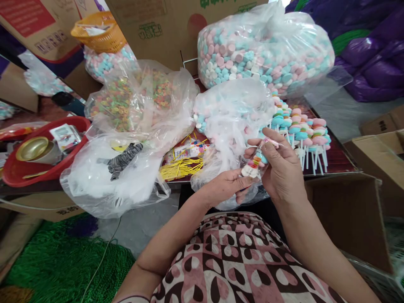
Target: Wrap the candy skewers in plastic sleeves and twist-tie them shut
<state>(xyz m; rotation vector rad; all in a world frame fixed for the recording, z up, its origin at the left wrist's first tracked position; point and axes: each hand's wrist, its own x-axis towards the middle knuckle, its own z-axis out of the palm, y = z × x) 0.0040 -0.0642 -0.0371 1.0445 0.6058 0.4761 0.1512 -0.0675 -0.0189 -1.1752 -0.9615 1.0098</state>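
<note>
Between my two hands is a candy skewer (255, 163) in a clear wrapper, with pastel marshmallows and colourful gummy pieces in a row. My left hand (229, 184) pinches its lower end, which lies near my lap. Around its upper end my right hand (282, 164) is closed, thumb on top. Just beyond my hands sits a clear plastic bag of marshmallows (233, 105). Finished-looking marshmallow skewers (307, 128) with white sticks are stacked to the right. Yellow twist ties (183, 167) lie in a bunch left of my hands.
A large bag of marshmallows (221, 54) stands at the back, beside a bag of gummies (126, 99). On the left are a bag of white wrappers (132, 176) and a red basin (59, 174) holding bowls. An open carton (347, 214) stands at my right.
</note>
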